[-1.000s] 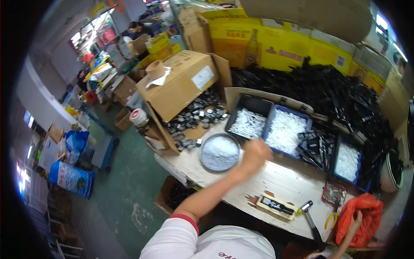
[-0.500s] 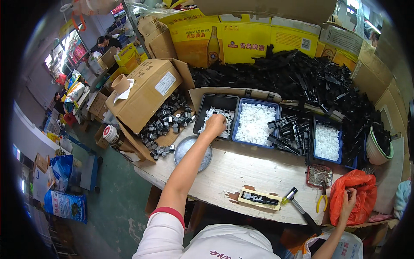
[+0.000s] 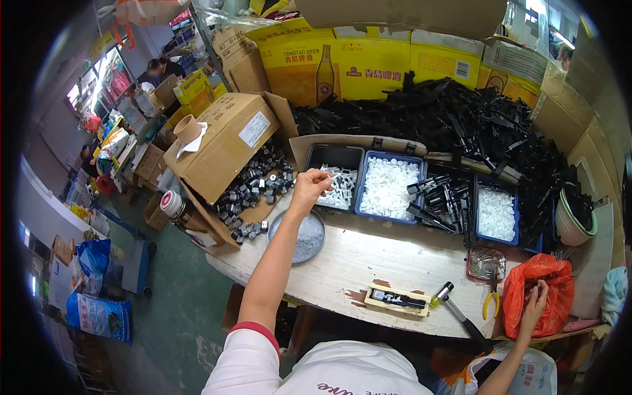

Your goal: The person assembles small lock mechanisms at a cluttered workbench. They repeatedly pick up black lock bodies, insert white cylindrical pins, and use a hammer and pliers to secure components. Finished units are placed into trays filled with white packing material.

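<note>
My left hand (image 3: 309,189) is closed in a pinch over the near left corner of a black bin (image 3: 317,155) of white plastic pieces (image 3: 340,191). A small white plastic piece shows at its fingertips. Below that wrist sits a round metal dish (image 3: 318,245) with whitish contents. My right hand (image 3: 536,306) reaches into the mouth of a red plastic bag (image 3: 561,283); its fingers are curled, and what they hold is hidden. Between my arms, a cream-coloured holder (image 3: 375,303) with a black and silver assembly (image 3: 398,299) in it lies on the bench.
A hammer (image 3: 461,316), pliers (image 3: 491,304) and a red tray (image 3: 471,266) of metal pins lie near the bag. Blue bins (image 3: 359,209) hold white parts. Black parts (image 3: 461,112) are heaped behind. An open carton (image 3: 224,138) spills metal blocks (image 3: 253,191) at left.
My left hand has drawn back from inside the black bin, leftward, with a small white piece at its fingertips. My right hand has shifted slightly within the red bag's mouth.
</note>
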### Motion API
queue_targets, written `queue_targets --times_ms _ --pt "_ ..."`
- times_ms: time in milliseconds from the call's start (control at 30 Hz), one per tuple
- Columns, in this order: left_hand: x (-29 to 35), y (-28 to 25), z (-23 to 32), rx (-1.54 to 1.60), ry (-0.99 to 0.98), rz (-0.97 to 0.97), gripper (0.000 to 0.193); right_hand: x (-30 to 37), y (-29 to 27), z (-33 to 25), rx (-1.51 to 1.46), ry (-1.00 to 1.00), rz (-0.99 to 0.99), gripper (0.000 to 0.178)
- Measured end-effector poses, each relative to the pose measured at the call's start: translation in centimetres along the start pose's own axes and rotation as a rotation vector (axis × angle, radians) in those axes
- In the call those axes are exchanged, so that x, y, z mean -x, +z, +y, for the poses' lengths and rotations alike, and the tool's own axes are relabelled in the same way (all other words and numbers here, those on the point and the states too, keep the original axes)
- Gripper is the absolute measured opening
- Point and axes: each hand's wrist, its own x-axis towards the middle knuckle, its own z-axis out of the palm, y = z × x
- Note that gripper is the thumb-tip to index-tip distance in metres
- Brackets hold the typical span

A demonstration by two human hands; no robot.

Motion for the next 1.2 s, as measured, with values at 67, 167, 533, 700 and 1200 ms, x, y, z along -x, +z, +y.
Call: queue_targets --times_ms 67,167,533,700,1200 --pt "2.5 0.0 2.1 0.003 -0.022 0.05 0.016 0.6 -0.2 -1.3 0.127 -0.059 0.017 0.031" --pt "6.6 -2.2 1.7 -0.116 0.049 0.1 0.014 0.7 -0.4 0.4 0.165 -0.171 0.036 0.032" --pt "12.8 -2.0 -2.5 -0.839 0.463 0.123 0.008 0.4 0.1 -1.7 0.286 -0.198 0.097 0.024" --pt "12.1 -1.5 -3.8 -1.026 0.491 0.069 0.01 1.5 -0.1 -2.7 0.3 -0.243 0.153 0.021" --pt "13.1 -2.3 -2.5 -0.754 0.36 0.241 0.008 5.0 5.5 -11.7 0.221 -0.389 -0.05 0.018"
